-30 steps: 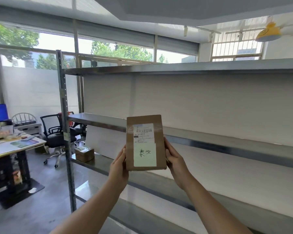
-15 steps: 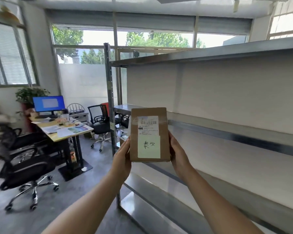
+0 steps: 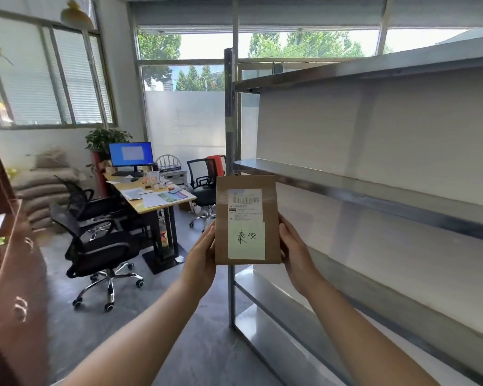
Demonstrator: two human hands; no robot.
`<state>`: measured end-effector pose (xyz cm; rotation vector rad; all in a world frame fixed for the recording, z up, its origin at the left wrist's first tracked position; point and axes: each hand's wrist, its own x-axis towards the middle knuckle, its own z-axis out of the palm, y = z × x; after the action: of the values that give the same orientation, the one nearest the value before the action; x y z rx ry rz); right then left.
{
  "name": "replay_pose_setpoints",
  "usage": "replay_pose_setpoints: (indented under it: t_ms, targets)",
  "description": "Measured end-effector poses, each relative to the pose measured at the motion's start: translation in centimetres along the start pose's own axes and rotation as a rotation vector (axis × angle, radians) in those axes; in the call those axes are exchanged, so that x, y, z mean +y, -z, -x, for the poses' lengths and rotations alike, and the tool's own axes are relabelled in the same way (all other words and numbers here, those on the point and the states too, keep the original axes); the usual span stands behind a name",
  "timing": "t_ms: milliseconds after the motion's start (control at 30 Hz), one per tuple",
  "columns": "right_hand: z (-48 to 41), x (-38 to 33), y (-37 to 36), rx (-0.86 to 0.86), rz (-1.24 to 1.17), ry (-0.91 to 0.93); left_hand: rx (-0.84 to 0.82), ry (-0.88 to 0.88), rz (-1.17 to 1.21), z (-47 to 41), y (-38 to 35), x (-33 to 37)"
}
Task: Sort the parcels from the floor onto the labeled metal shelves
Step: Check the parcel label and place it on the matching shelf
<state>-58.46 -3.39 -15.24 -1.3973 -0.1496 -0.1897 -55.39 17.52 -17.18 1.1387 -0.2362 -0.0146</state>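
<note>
Upright between both hands, the brown parcel (image 3: 247, 220) hangs in the air in front of the corner post (image 3: 230, 162) of the metal shelves (image 3: 374, 188), long axis vertical, its handwritten note (image 3: 246, 240) facing the camera. The left hand (image 3: 202, 260) grips its left edge and the right hand (image 3: 296, 254) its right edge, fingers hidden behind. The shelves run off to the right and far, so the right hand is nearer them. Which tier matches the note I cannot tell: no shelf label is readable.

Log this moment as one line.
parcel: upright, held in the air | left hand: holds left edge | right hand: holds right edge | shelves: at right, parcel not yet placed
</note>
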Motion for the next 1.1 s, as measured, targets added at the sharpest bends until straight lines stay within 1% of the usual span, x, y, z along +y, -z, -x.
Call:
replay_pose_setpoints:
  t_ms: [67,233,367,433,567,667,833,1100]
  targets:
    - [-1.1,0.6,-0.9,-0.004,-0.012,-0.001,0.011,0.009,-0.008,-0.6,1.5,-0.3]
    - [-4.3,1.9,-2.4,-0.04,-0.042,-0.028,0.106,0.017,0.016,-2.8,3.4,0.2]
    - [-7.5,2.1,-3.0,-0.074,-0.07,-0.037,0.117,-0.008,-0.02,-4.8,4.2,0.6]
    - [-9.2,2.1,-3.3,-0.105,-0.081,-0.042,0.136,-0.016,-0.036,-5.9,4.6,0.9]
    - [-13.1,2.5,-3.9,-0.176,-0.078,-0.028,0.203,-0.031,0.02,-8.6,5.4,1.3]
    - [-16.3,3.0,-4.0,-0.201,-0.085,-0.031,0.224,-0.064,-0.004,-10.3,5.0,2.0]
    - [-21.3,3.4,-4.3,-0.303,-0.102,-0.031,0.297,-0.082,0.007,-13.4,4.9,2.7]
    - [-27.7,4.5,-5.2,-0.426,-0.142,-0.073,0.459,-0.129,0.049,-18.4,6.6,2.6]
